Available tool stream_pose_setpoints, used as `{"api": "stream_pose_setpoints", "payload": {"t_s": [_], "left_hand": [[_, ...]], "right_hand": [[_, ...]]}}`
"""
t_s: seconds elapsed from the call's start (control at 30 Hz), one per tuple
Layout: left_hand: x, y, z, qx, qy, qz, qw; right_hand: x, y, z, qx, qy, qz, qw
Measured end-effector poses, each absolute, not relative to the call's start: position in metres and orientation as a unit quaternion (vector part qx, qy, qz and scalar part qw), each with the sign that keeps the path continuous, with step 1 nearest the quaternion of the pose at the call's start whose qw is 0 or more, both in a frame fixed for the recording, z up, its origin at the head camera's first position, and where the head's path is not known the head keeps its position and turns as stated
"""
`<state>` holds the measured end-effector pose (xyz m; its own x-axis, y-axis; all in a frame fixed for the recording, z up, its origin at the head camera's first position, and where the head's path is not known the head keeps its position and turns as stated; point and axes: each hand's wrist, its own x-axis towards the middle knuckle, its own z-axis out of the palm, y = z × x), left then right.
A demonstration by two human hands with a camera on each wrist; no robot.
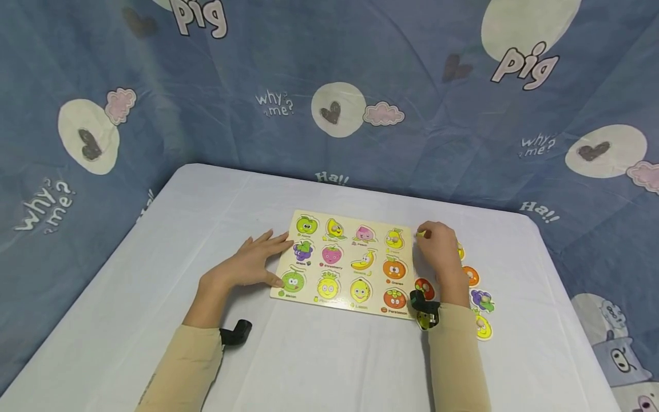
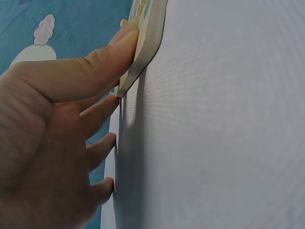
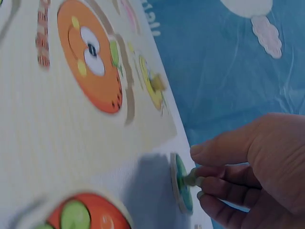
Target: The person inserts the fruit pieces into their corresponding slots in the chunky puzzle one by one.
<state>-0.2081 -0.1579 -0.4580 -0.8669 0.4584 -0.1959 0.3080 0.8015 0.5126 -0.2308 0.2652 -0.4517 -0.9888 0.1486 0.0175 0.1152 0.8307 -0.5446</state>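
A wooden fruit puzzle board (image 1: pixel 316 230) lies on the white cloth. My left hand (image 1: pixel 253 263) rests at its left side with fingers spread, the thumb (image 2: pixel 121 47) pressing on the board near a corner. Beyond the board's right edge, my right hand (image 1: pixel 437 246) has its fingers curled at the knob of a green puzzle piece (image 3: pixel 180 186), pinching it low over the cloth. A pear piece with a knob (image 1: pixel 394 239) sits in the board's upper right, and a mango piece (image 1: pixel 335 229) in its top row. Part of the green piece is hidden by the hand in the head view.
Loose knobbed pieces lie right of the board: an orange piece (image 1: pixel 471 276), a grape piece (image 1: pixel 482 300), a yellow piece (image 1: pixel 483 328) and a red piece (image 1: pixel 424 287). The right wrist strap (image 1: pixel 424 303) partly covers another piece. A blue patterned curtain (image 1: pixel 231 126) hangs behind the table.
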Motion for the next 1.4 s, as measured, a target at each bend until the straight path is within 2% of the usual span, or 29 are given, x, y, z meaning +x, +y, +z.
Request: {"api": "stream_pose_setpoints", "payload": {"t_s": [0.47,0.67,1.4], "left_hand": [[-0.208,-0.158,-0.458,0.202,0.935,0.245,0.160],[-0.209,-0.158,-0.459,0.201,0.934,0.245,0.162],[-0.208,-0.160,-0.459,0.199,0.934,0.251,0.160]], "right_hand": [[-0.232,0.284,-0.458,-0.102,-0.957,0.263,0.064],[-0.229,0.291,-0.460,-0.137,-0.958,0.247,0.053],[-0.221,0.306,-0.459,-0.171,-0.946,0.260,0.089]]}}
